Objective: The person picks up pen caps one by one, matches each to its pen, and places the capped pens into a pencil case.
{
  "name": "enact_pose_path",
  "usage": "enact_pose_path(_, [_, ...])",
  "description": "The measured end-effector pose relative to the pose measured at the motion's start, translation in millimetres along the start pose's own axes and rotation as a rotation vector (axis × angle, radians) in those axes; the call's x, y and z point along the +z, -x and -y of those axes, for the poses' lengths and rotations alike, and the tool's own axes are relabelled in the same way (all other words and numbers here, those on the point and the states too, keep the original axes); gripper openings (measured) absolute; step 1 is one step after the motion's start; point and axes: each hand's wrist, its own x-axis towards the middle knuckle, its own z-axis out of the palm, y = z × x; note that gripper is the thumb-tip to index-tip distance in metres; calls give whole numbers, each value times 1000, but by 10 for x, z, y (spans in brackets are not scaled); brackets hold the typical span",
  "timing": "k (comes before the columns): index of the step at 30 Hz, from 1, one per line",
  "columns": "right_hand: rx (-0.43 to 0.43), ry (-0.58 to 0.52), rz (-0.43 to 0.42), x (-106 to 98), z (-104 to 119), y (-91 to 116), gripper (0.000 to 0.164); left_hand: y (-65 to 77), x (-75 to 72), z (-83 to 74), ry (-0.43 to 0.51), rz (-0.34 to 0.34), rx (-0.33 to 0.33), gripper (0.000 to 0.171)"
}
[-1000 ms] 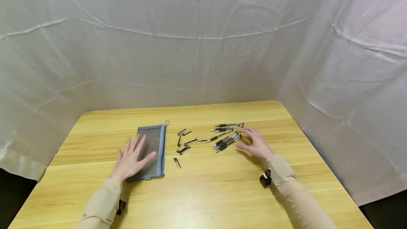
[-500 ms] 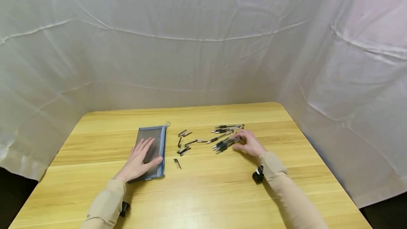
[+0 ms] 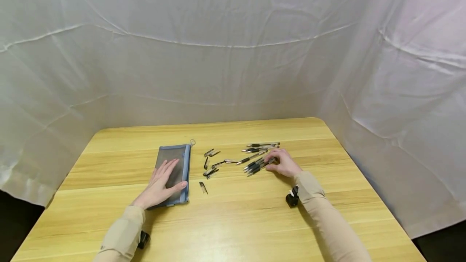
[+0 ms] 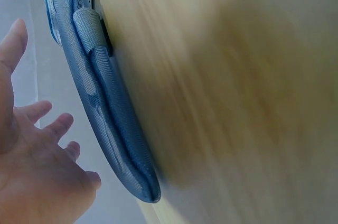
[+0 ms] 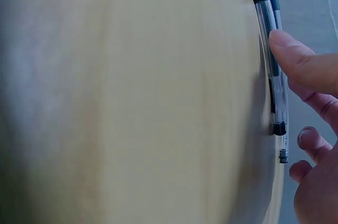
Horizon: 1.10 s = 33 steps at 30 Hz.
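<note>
A blue zippered mesh pouch point(image 3: 177, 172) lies flat at the left of the table. Over it my left hand point(image 3: 158, 184) spreads its straight fingers; in the left wrist view the palm is raised off the pouch point(image 4: 105, 97). To the right lies a group of uncapped black gel pens point(image 3: 255, 165), tips pointing left. My right hand point(image 3: 282, 162) pinches the back ends of this group. In the right wrist view, my thumb presses a clear pen barrel point(image 5: 270, 44), with the other fingers curled on the far side, partly hidden.
Several loose black pen caps point(image 3: 211, 172) lie scattered between pouch and pens. More uncapped pens point(image 3: 260, 147) lie just behind the grouped ones. The wooden table point(image 3: 233, 229) is enclosed by a pale cloth point(image 3: 225, 72) at the back and sides.
My right hand has moved left onto the pens' back ends, its fingers and thumb closing in on them. My left hand has shifted slightly right over the pouch, fingers closer together.
</note>
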Motion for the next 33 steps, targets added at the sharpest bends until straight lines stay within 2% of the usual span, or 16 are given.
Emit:
enact_pose_path(7, [-34, 20, 8, 8, -17, -12, 15, 2, 5, 8, 3, -5, 19, 86])
enact_pose_path(21, [-36, 44, -8, 52, -47, -38, 17, 9, 19, 22, 7, 2, 11, 86])
enact_pose_path(33, [-1, 92, 39, 47, -15, -45, 10, 3, 15, 25, 14, 6, 14, 86])
